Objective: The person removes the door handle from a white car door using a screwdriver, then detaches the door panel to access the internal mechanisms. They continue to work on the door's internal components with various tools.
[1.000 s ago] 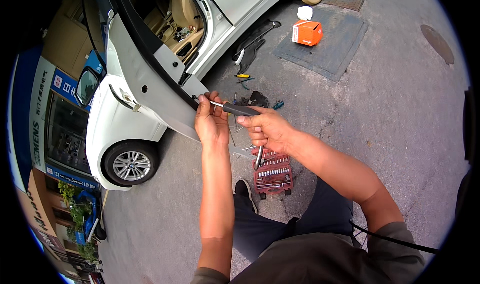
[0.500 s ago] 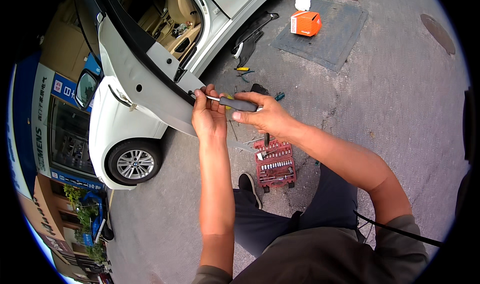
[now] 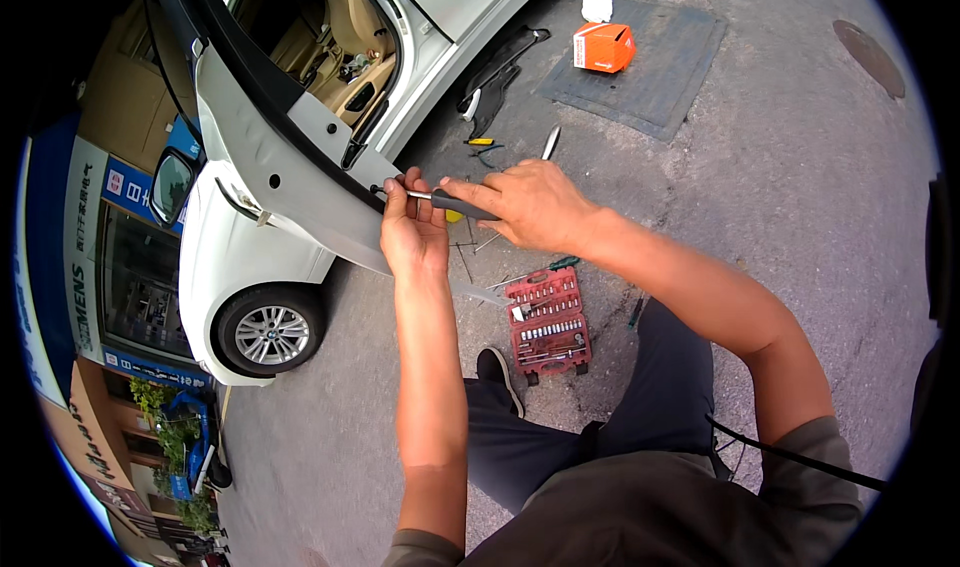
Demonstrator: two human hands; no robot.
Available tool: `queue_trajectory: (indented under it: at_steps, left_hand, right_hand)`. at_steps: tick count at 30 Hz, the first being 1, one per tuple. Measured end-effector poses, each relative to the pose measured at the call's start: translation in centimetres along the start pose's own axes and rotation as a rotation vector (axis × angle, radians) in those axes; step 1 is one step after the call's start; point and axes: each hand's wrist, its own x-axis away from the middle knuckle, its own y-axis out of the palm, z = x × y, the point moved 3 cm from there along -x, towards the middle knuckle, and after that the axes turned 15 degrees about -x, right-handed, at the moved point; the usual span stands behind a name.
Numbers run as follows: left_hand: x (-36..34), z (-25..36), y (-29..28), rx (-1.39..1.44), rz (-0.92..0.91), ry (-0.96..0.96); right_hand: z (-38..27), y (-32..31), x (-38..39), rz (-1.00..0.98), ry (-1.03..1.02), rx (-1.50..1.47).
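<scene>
A grey-handled screwdriver [image 3: 468,205] lies level between my hands, its metal shaft pointing left at the edge of the open white car door [image 3: 310,202]. My right hand [image 3: 545,202] is closed around its handle, index finger stretched along the top. My left hand [image 3: 415,242] pinches the shaft close to the door edge, where a small dark fastener [image 3: 376,188] shows. Whether the tip sits in it is hard to tell. Beyond my right hand a shiny metal bar [image 3: 551,142] sticks out; its other end is hidden by the hand.
Below my hands an open red socket case [image 3: 550,342] rests on the pavement beside my shoe [image 3: 497,372]. Farther off lie a dark trim panel [image 3: 498,82], a yellow-handled tool [image 3: 479,141] and an orange box [image 3: 604,47]. The car's front wheel [image 3: 270,333] is at left.
My right hand has turned over the handle, from palm and thumb showing to its back showing. A dark handle hanging below it is gone from there; a metal bar now shows above. My left hand barely moved.
</scene>
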Motion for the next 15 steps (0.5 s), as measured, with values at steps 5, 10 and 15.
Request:
queue_trajectory:
  at_steps: [5, 10, 15]
  left_hand:
    - [0.6, 0.4, 0.4, -0.021, -0.106, 0.020]
    - [-0.1, -0.2, -0.7, -0.029, -0.022, 0.002]
    - [0.6, 0.2, 0.2, -0.036, -0.011, -0.034]
  right_hand:
    - [0.1, 1.0, -0.1, -0.002, 0.712, -0.969]
    - [0.6, 1.3, 0.7, 0.051, 0.840, -1.123]
    - [0.8, 1.4, -0.1, 0.010, 0.603, -0.979]
